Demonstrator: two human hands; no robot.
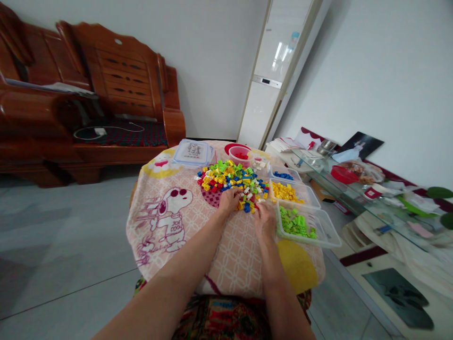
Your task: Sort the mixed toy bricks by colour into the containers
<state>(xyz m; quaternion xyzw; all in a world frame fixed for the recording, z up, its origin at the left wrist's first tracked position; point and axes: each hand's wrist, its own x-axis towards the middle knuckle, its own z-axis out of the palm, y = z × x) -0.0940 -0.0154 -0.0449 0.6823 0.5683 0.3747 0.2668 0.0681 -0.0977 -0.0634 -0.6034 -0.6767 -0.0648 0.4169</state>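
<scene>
A heap of small toy bricks (226,174) in green, yellow, blue, red and white lies on the patterned tablecloth (233,255). My left hand (229,200) is at the heap's near edge, its fingers bent together among the bricks; what they hold, if anything, is too small to make out. To its right, my right hand (264,218) has its fingers drawn together beside a red piece at the heap's right edge. Right of it stand clear boxes with green bricks (295,223), yellow bricks (286,192) and blue bricks (283,175).
A round tub (239,155) with red bricks and a small pile of white bricks (259,164) are behind the heap. A lidded box (193,153) lies at the back left. A cluttered glass shelf (368,203) is on the right, a wooden sofa (120,94) at the left.
</scene>
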